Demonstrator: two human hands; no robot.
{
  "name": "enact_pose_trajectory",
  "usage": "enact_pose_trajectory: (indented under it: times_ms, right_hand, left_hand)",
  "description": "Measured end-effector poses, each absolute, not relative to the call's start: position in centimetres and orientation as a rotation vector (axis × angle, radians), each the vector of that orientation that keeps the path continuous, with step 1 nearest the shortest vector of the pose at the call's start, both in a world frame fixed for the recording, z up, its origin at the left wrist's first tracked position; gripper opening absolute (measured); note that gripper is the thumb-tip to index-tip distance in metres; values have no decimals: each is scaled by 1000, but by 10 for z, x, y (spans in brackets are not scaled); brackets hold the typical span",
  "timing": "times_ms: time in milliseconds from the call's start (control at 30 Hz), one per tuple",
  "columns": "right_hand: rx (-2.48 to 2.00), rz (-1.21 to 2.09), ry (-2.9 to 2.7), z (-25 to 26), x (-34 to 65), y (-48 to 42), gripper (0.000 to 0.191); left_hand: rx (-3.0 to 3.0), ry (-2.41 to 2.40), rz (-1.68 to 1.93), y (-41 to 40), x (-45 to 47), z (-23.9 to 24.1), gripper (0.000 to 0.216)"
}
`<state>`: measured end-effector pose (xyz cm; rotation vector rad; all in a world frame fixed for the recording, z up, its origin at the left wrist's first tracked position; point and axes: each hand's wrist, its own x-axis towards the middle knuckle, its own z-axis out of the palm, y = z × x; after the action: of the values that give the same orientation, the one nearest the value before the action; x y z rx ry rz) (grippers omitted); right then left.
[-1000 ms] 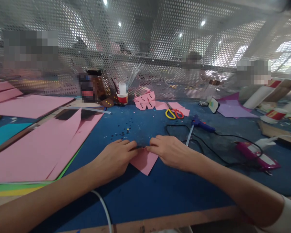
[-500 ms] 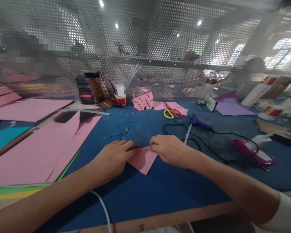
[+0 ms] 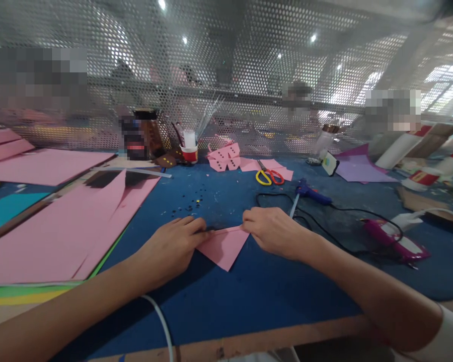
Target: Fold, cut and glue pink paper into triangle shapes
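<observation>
A small piece of pink paper (image 3: 225,249) lies on the blue tabletop (image 3: 219,306), its pointed end toward me and a narrow fold along its far edge. My left hand (image 3: 175,246) pinches the left end of that fold. At the right end, the fingers of my right hand (image 3: 274,232) are closed on the same edge. Beyond the paper are scattered small black bits (image 3: 191,207). Scissors (image 3: 269,176) with one yellow and one red handle lie farther back, and a blue glue gun (image 3: 312,192) with its cord is past my right hand.
Large pink sheets (image 3: 56,226) are stacked at left, beside a turquoise sheet (image 3: 11,211). A paper cup (image 3: 190,152) and a pink butterfly-shaped cutout (image 3: 225,157) stand before the perforated metal screen (image 3: 241,60). A magenta pouch (image 3: 394,241) lies right. A white cable (image 3: 160,322) crosses the near edge.
My right hand has slid right along the folded edge, so more of the fold shows between my hands. My left hand has shifted slightly left.
</observation>
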<state>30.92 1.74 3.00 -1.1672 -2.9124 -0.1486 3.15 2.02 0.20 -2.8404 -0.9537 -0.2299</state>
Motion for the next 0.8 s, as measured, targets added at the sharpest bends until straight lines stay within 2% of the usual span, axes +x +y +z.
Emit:
enact_pose_trajectory:
  times_ms: [367,800]
  right_hand:
    - [-1202,-176,-2907,33,309,15,18]
    - [-1279,-234,-2881,34,314,17,22]
  left_hand:
    - [-2861,-964,-281,16,22,4,44]
    - [-2740,-1062,-145,7,22,9,40]
